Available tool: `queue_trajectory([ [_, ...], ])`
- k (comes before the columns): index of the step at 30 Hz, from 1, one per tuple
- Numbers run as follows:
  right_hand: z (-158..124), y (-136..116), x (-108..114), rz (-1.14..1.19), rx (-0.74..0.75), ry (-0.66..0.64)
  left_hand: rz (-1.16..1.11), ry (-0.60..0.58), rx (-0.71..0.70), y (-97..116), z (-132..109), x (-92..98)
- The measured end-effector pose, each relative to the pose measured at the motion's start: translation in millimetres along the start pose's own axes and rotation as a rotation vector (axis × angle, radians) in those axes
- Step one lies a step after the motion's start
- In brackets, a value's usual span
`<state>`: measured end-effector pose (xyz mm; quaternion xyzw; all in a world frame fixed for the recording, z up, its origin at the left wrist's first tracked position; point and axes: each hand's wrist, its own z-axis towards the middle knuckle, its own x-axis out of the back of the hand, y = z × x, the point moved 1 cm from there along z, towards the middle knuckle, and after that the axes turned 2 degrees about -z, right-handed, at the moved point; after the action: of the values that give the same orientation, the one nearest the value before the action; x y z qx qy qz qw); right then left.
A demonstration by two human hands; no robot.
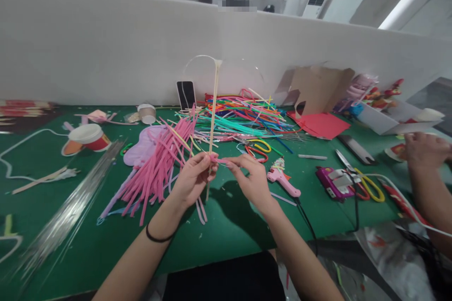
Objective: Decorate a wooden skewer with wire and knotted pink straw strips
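My left hand [193,178] is closed around a thin wooden stick [213,113], which stands nearly upright above the green table. Thin clear or wire-like arcs spread from the stick's pale top. At the grip, a short pink fuzzy strip, like a pipe cleaner [221,161], touches the stick. My right hand [253,182] pinches that strip's free end between thumb and fingertips. A heap of pink pipe cleaners [158,164] lies beside and beneath my left forearm's reach, partly over a lilac fuzzy shape [143,145]. Near my right hand rests a pink glue gun [285,182].
Multicoloured pipe cleaners [243,115] and scissors [260,146] lie ahead. Wires [72,202] and a paper cup [93,137] are left. A purple power strip [332,183] with cords, more scissors [374,187] and another person's hand [425,150] are right. A white partition [134,47] stands behind.
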<state>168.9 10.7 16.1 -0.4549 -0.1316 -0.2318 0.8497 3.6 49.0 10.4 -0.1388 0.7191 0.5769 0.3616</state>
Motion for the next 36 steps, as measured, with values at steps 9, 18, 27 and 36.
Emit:
queue_trajectory([
  [9,16.9,-7.7,2.7,0.18,0.026,-0.087,0.044,0.0,0.038,-3.1,5.0,6.9],
  [18,23.8,6.8,-7.1,0.002,0.189,-0.022,0.075,0.075,0.073,-4.5,10.0,9.2],
  [27,26.9,9.0,-15.6,0.023,0.136,0.0,0.069,0.178,0.032,-15.2,12.3,5.9],
  [36,34.4,6.5,-18.3,-0.027,-0.02,-0.099,0.178,0.196,-0.131,-17.9,13.5,9.3],
])
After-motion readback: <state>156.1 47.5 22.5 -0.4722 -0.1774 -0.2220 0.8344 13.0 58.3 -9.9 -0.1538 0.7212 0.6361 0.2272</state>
